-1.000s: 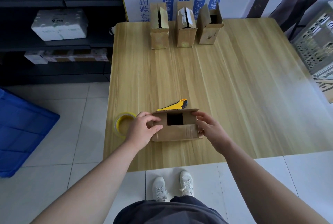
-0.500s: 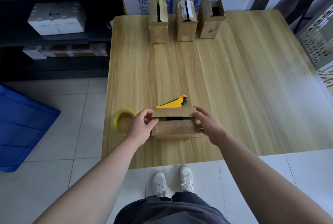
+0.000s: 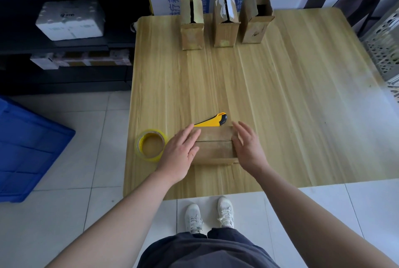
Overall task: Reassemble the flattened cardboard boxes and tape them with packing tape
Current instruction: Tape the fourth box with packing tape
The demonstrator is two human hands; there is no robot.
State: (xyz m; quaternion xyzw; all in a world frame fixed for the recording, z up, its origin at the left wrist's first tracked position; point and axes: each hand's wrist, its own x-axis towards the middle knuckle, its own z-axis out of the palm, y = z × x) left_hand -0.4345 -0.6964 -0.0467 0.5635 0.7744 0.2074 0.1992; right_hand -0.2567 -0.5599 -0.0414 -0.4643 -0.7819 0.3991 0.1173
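Near the front edge of the wooden table (image 3: 280, 106), a little left of its middle, lay one small cardboard box (image 3: 214, 148) with its two top flaps folded down so that they met in a seam along the top. The left hand (image 3: 180, 153) rested flat on the left end of the top, its fingers straight and together, pressing the flaps. The right hand (image 3: 248, 147) lay against the right end with straight, slightly spread fingers; neither hand was curled around anything. One yellow and black utility knife (image 3: 212, 121) lay just behind the box, touching or almost touching its far edge. One roll of packing tape (image 3: 151, 158) lay flat near the left edge of the table, just beside the left hand. Between the knife and the far edge the wood was bare, and the whole right half was free too. At the far edge three more cardboard boxes stood upright in a row, the left one (image 3: 192, 32), the middle one (image 3: 225, 28) and the right one (image 3: 254, 24), all with open tops, which made four boxes in all. On the floor at the left stood one blue crate (image 3: 28, 149).
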